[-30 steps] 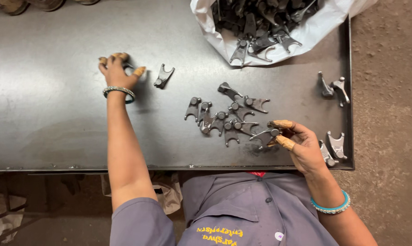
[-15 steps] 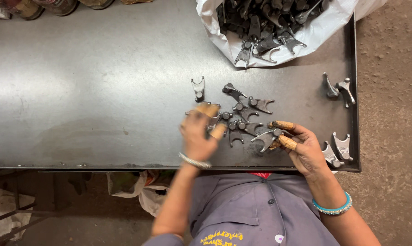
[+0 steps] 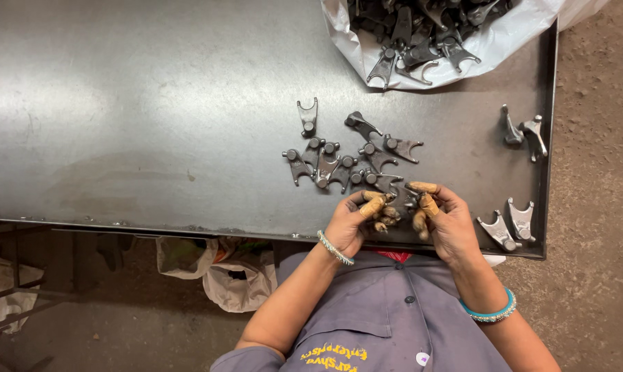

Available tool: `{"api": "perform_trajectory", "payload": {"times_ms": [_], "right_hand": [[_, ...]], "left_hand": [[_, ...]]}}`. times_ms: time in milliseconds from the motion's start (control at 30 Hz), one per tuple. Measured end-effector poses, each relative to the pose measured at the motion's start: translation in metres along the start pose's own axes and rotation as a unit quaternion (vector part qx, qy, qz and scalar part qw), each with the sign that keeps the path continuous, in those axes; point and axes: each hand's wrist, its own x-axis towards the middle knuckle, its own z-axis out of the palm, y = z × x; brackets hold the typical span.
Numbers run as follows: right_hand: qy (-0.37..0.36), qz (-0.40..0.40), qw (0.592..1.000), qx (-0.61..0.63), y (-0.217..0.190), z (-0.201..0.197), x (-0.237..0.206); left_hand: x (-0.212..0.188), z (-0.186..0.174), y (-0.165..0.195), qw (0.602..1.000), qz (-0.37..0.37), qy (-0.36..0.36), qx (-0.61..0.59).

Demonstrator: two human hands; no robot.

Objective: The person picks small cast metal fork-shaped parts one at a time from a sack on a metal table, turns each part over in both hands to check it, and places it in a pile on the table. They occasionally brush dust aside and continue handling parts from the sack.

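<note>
Two hands meet over one dark metal fork part at the near edge of a steel table.

The left hand (image 3: 356, 222) and right hand (image 3: 448, 224), fingertips capped in tan, both curl closed around the fork part (image 3: 402, 202), held between them just above the table (image 3: 153, 124). A cluster of like forgings (image 3: 342, 160) lies just beyond; more fill a white bag (image 3: 511, 43) at the far corner, with two pairs (image 3: 511, 226) set apart on the right.
</note>
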Motion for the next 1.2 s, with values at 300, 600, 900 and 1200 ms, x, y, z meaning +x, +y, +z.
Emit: {"api": "perform_trajectory", "payload": {"times_ms": [300,600,900,1200], "right_hand": [[0.005,0.044,0.993,-0.11,-0.005,-0.007,-0.003],[-0.165,0.084,0.885,-0.428,-0.05,0.021,0.017],[-0.096,-0.177,0.957,-0.208,-0.086,0.074,0.055],[-0.025,-0.315,0.659,-0.683,-0.017,0.07,0.031]], "left_hand": [[0.002,-0.015,-0.005,0.999,-0.003,0.032,0.004],[-0.03,0.001,0.032,0.795,0.117,0.138,0.579],[-0.034,0.038,0.058,0.713,0.239,0.211,0.625],[-0.029,0.031,0.048,0.705,0.238,0.198,0.638]]}}
